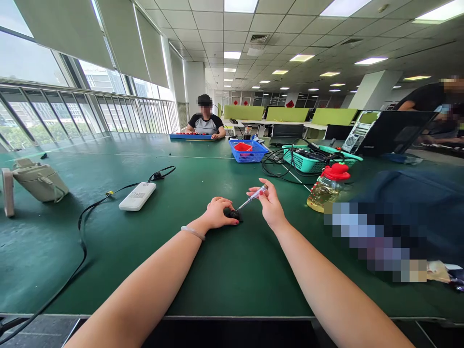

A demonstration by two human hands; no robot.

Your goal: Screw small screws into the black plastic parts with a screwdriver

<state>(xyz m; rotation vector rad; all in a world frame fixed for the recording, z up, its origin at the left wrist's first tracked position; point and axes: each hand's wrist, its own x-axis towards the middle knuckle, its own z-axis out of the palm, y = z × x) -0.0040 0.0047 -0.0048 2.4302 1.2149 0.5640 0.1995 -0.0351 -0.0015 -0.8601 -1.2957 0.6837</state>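
green table [239,285] in office, head view | right hand [271,207] grips screwdriver [253,195], long axis slanting, tip down-left at black part [235,215] | left hand [218,213] pinches that part against table | print on white device [137,196] too small to read

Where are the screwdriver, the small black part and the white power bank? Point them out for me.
Screwdriver [246,203]: head view, on its shaft.
Small black part [235,215]: head view, on its uncovered middle.
White power bank [138,196]: head view, on its upper face.
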